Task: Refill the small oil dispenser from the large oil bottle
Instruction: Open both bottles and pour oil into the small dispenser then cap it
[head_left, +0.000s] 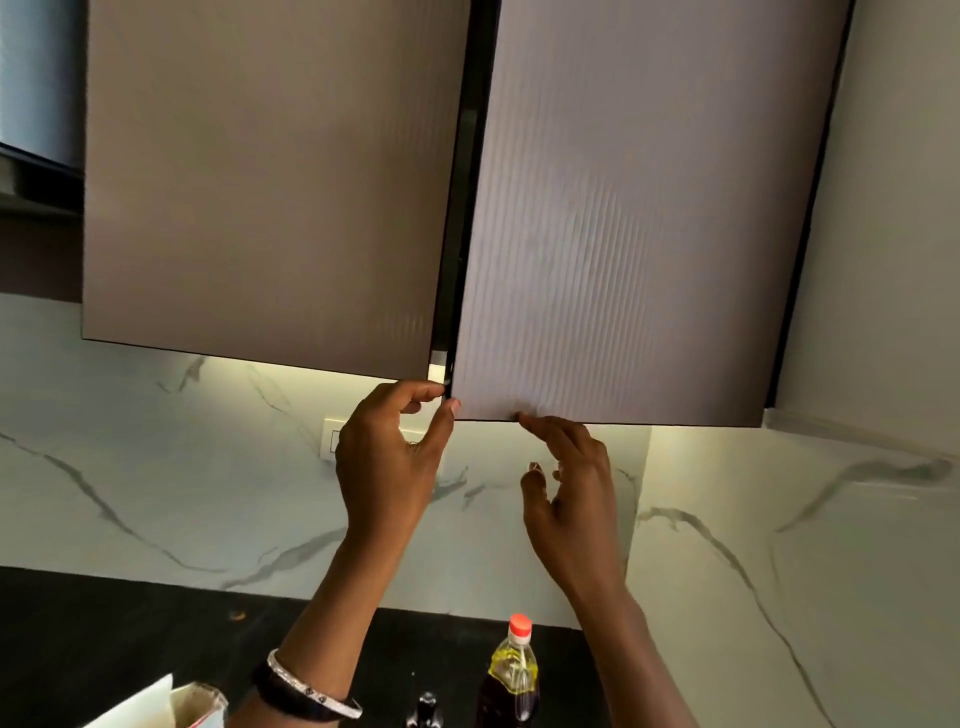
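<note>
While my left hand (387, 457) pinches the right cabinet door (623, 234) corner and my right hand (571, 483) touches its lower edge, fingers loose, oil bottle (511, 670) waits on the counter (130, 623); I reckon the door comes first, pouring after

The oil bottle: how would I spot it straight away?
Look below the wall cabinets to the dark counter. Between the person's forearms stands the oil bottle, upright. Its orange-red cap and yellow oil set it apart from the small dark object beside it.

Large oil bottle (511, 675) base, dark dispenser top (426, 709), both cut off below.
</note>
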